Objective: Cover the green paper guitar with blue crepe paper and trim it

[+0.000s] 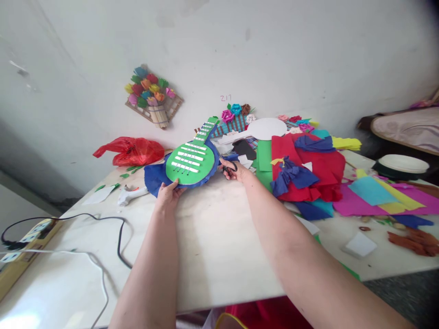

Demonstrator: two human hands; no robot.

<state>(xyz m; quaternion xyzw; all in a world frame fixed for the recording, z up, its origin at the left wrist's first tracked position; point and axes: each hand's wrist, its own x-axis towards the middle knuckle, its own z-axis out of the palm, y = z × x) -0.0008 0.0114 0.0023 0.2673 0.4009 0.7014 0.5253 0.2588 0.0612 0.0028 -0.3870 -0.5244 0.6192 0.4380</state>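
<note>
A paper guitar [190, 161] lies on the white table [212, 237], with a green body, white strips, a green neck and blue paper beneath it. My left hand [168, 192] grips its lower blue edge. My right hand [235, 170] holds black-handled scissors [229, 169] at the guitar's right edge, against the blue paper.
A heap of red, blue, green, magenta and yellow paper sheets [308, 173] covers the table's right side. A red plastic bag [132, 151] lies at the back left, a glue gun [132, 194] beside it. A power strip [27, 237] and cables sit at left. A paper flower craft [152, 96] hangs on the wall.
</note>
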